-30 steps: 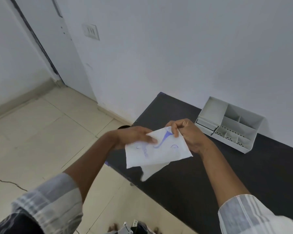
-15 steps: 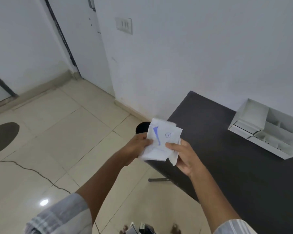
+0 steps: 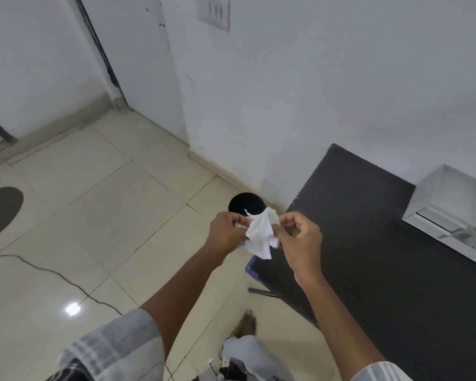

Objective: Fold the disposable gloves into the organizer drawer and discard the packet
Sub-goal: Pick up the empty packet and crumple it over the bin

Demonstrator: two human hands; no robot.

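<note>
A crumpled white paper packet (image 3: 261, 234) hangs between both hands, over the floor just off the left corner of the dark table (image 3: 374, 243). My left hand (image 3: 226, 232) grips its left side and my right hand (image 3: 300, 237) pinches its right side. Directly behind the packet a round black bin (image 3: 246, 204) stands on the floor by the wall, partly hidden by the paper and my hands. The white organizer (image 3: 448, 207) with its drawer sits on the table at the right edge of view, cut off by the frame. No gloves are visible.
Beige floor tiles (image 3: 107, 215) stretch to the left, with a dark oval patch (image 3: 0, 210) at the far left and a crack line. A white wall with a switch plate (image 3: 214, 12) rises behind. My bare foot (image 3: 245, 325) is on the floor below.
The view has swung left, away from the table, and my hands have moved over the black bin. The flat printed packet has been crushed into a wad between my hands.
</note>
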